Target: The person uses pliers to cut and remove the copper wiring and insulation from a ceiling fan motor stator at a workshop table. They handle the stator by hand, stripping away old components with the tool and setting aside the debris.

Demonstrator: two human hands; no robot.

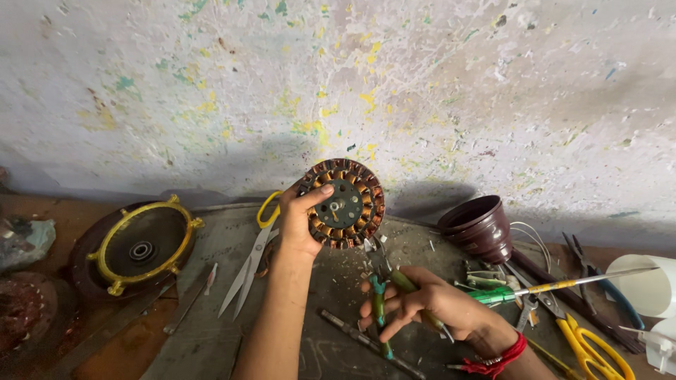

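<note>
the left hand [299, 225] pinches the upright copper-wound stator [343, 203] only by its rim, so it may slip, while the right hand [422, 306] is closed on green-handled pliers [380, 309].

One copper-wound stator [343, 203], two yellow-handled scissors (one [248, 262] left, one [590, 345] right), one brown cup [480, 227], one green-handled screwdriver [563, 284], one yellow-rimmed motor cover [141, 243], two hands (left [299, 224], right [422, 304]).

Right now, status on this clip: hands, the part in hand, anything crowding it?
Left hand grips wound stator, held upright off the bench. Right hand clutches green-handled pliers. Scissors lie just left; brown cup right.
</note>
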